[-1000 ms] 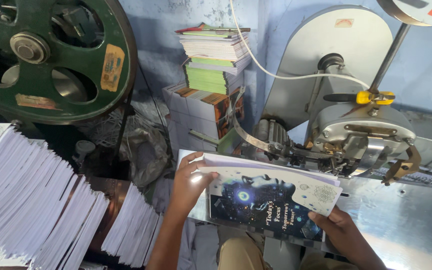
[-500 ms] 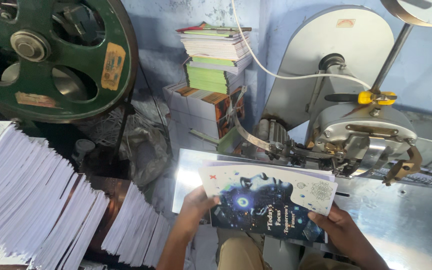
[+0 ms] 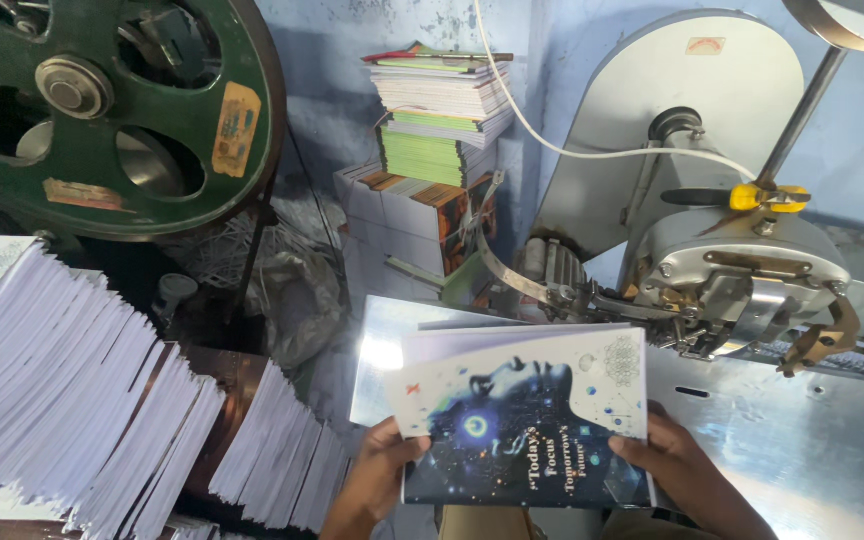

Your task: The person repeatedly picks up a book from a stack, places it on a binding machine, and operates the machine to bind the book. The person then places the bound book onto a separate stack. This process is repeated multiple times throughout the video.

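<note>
Partly hidden, both hands sit at the bottom edge of the view, their wrists cut off by the frame. Only the thumb and knuckles of the left hand (image 3: 380, 470) show; its fingers go under the booklet (image 3: 527, 425) and cannot be seen. The right hand (image 3: 674, 468) likewise shows its thumb on the cover, with the rest tucked beneath. Each hand is closed on a lower corner of the booklet, thumb on top, so the booklet is pinched between them, left hand at its lower left, right hand at its lower right.

The booklet has a white upper part and a dark blue starry lower part with a face in profile. It is held flat just above the shiny metal desk (image 3: 802, 450), with lighter sheets showing behind its top edge; whether these belong to it or lie loose I cannot tell.

Just beyond the booklet stands a grey stitching machine (image 3: 742, 260) with a yellow clip and a white cable running up and out of the frame. To the left, fanned stacks of white paper (image 3: 72, 390) are cut off by the edge. A large green flywheel (image 3: 102, 110) fills the upper left, only partly in view. Against the blue wall rests a pile of books (image 3: 442, 110) on white boxes.
</note>
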